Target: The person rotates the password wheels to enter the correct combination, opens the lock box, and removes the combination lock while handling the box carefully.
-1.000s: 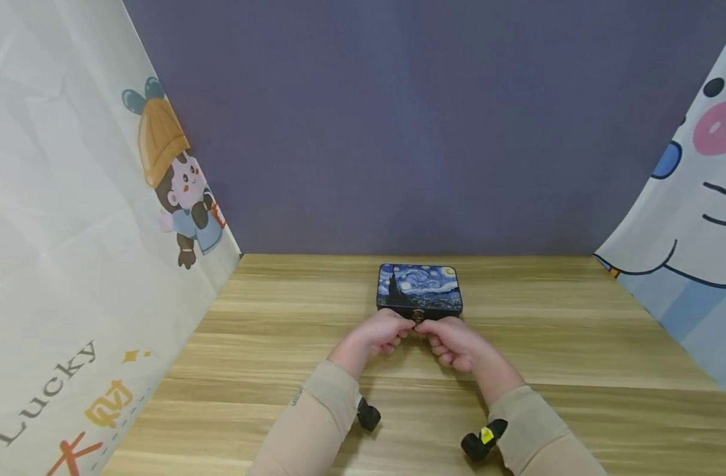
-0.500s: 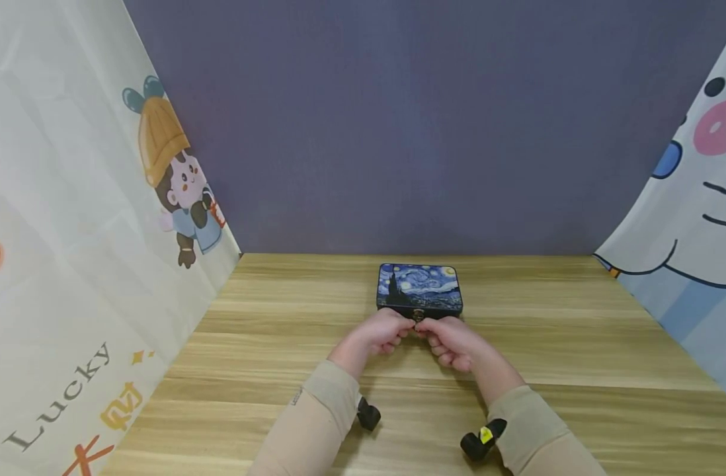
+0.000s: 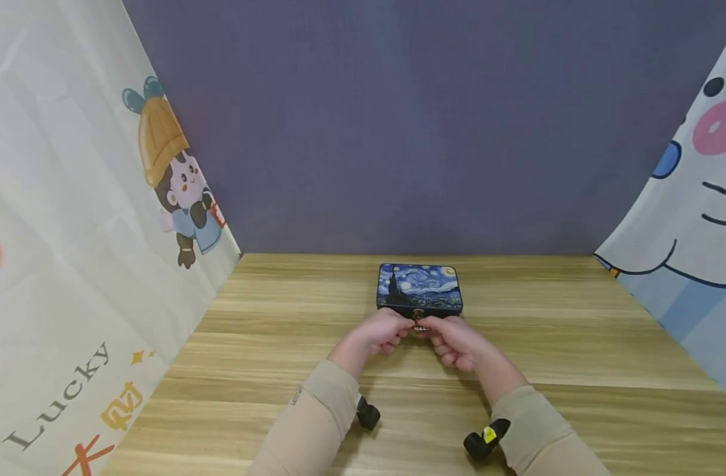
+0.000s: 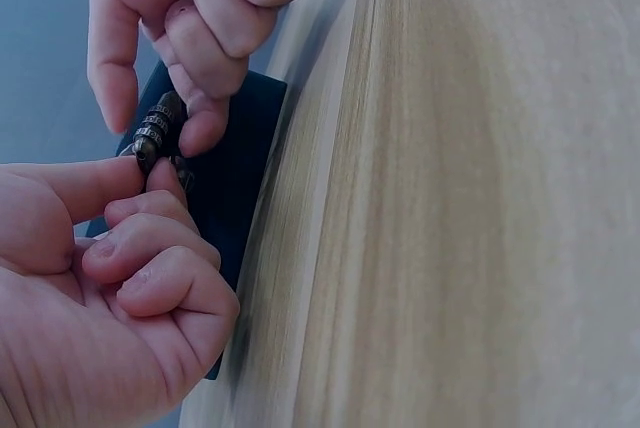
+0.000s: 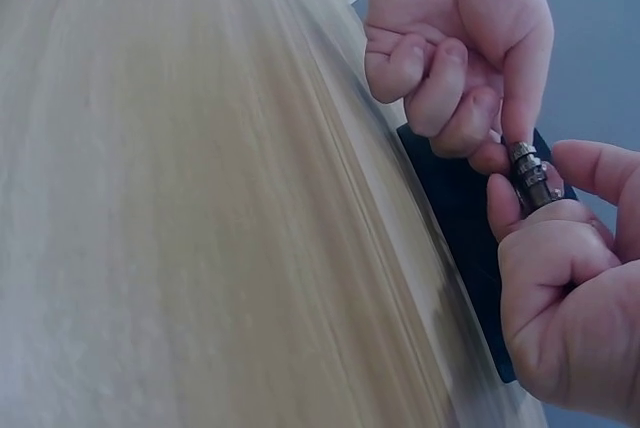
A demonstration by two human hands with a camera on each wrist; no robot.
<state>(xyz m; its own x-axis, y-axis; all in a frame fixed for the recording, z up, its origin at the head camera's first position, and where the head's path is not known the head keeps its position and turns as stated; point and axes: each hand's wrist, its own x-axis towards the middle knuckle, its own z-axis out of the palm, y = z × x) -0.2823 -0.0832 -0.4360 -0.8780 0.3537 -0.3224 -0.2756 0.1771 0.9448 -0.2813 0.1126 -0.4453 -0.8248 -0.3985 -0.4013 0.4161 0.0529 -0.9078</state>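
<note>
A small box (image 3: 421, 289) with a swirling blue-and-yellow night-sky picture on its lid lies closed on the wooden table. At its front latch (image 3: 418, 313) hangs a small dark metal combination padlock (image 4: 155, 128) with ridged number dials. My left hand (image 3: 383, 330) pinches one end of the padlock between thumb and forefinger, other fingers curled. My right hand (image 3: 456, 340) is at the other end; its curled forefinger lies against the padlock, while its thumb (image 5: 590, 165) stands slightly off the dials. The box's front is partly hidden by both hands.
The wooden table (image 3: 268, 350) extends to both sides and toward me. A dark blue-grey panel (image 3: 422, 132) rises behind the box. Printed cloths hang at the left (image 3: 59, 218) and right (image 3: 696, 264). A black wrist camera (image 3: 482, 441) juts inward from my right sleeve.
My right thumb and forefinger have loosened and shifted slightly, so the padlock's dials now show between the hands. The left hand and the box have stayed in place.
</note>
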